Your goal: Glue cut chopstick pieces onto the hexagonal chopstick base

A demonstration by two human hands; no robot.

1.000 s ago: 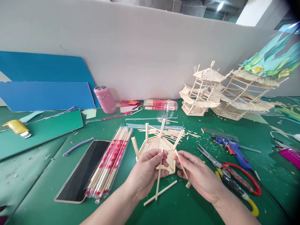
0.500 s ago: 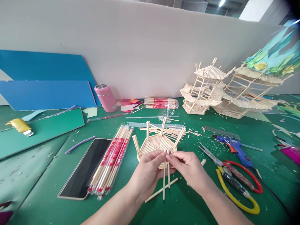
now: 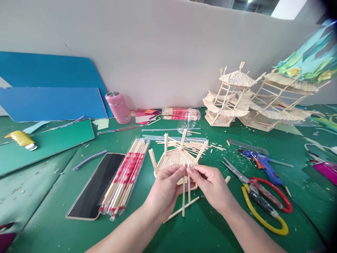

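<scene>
Lower centre: left hand [image 3: 166, 184] and right hand [image 3: 212, 184] each seemingly pinch 1 pale wooden stick [image 3: 183, 193], likely light, stiff, best end-held.

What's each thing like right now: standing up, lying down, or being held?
Left hand: pinching the longer wooden stick
Right hand: pinching the shorter wooden stick
Stick base: posts standing up
Smartphone: lying flat, screen dark
Scissors: lying flat, blades nearly shut
Blue glue gun: lying on its side
Pink flask: standing upright
Stick packet: lying flat, seal unclear
Small stick pagoda: standing upright
</scene>
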